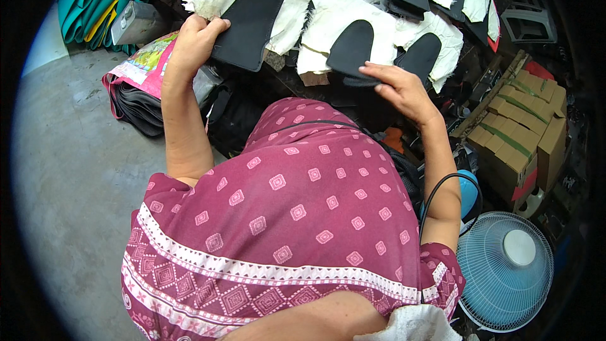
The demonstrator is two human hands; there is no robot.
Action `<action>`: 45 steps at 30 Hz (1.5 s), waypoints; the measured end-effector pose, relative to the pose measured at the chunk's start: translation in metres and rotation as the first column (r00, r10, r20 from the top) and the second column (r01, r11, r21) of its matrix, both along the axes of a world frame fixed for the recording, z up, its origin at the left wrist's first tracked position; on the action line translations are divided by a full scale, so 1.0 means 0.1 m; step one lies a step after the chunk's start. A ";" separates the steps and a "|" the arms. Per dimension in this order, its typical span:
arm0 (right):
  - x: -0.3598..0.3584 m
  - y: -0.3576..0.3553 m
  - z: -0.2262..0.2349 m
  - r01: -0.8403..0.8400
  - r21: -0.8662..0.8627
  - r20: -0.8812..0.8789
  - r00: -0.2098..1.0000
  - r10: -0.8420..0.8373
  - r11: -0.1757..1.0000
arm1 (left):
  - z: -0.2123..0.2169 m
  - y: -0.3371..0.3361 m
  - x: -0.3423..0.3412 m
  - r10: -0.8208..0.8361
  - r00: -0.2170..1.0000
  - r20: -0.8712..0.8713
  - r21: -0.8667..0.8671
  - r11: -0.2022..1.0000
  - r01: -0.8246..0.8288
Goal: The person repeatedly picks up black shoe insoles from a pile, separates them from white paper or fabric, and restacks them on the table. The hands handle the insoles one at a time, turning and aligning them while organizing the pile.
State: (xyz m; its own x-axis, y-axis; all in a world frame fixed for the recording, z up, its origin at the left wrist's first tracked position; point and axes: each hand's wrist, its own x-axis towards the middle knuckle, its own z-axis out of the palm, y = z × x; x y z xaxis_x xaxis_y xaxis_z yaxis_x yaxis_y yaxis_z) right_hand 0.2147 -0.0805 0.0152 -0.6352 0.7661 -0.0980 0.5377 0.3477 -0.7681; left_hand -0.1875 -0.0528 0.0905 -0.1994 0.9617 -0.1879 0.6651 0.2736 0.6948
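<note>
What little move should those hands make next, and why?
I'd probably have the right hand lift its black piece slightly off the white cloth: the fingers are already at its lower right corner, a dark layer shows beneath, and the left hand is at another black piece.

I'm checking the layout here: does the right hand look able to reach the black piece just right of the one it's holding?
Probably yes: the right hand is beside that black piece, whose upper part lies uncovered on white cloth, though it would likely need to release the held piece first.
</note>
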 end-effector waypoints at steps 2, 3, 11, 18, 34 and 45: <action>0.04 0.02 -0.03 0.137 -0.153 -0.086 0.985 -0.151 0.979 | -0.02 0.00 -0.03 -0.001 1.000 0.030 -0.020 1.000 0.002; 0.03 0.01 -0.05 0.103 -0.065 -0.084 0.991 -0.108 0.993 | -0.03 0.00 -0.04 0.010 0.999 0.037 -0.030 1.000 -0.009; -0.18 -0.17 -0.13 -0.185 0.386 0.278 0.958 0.078 0.904 | -0.04 0.01 -0.06 -0.003 1.000 0.001 0.007 1.000 0.003; -0.21 -0.19 -0.18 -0.124 0.499 0.180 0.983 0.037 0.858 | 0.20 0.02 -0.03 -0.040 0.991 -0.125 -0.072 0.997 0.032; 0.18 0.19 0.40 0.267 0.684 -0.117 0.959 -0.260 0.679 | 0.53 -0.17 -0.01 0.048 0.945 -0.325 0.052 0.998 -0.032; -0.67 0.22 0.09 -0.009 0.530 0.055 0.998 -0.024 0.848 | 0.63 -0.19 0.13 0.009 0.932 -0.361 0.048 0.999 0.009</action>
State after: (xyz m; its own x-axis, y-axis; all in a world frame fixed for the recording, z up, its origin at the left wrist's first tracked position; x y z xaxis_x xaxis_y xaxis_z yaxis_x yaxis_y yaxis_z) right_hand 0.1476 -0.0587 0.0238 -0.6349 0.7168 0.2883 0.5798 0.6887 -0.4355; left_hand -0.1749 -0.0717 0.1537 -0.2456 0.9677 -0.0568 0.8735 0.2464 0.4198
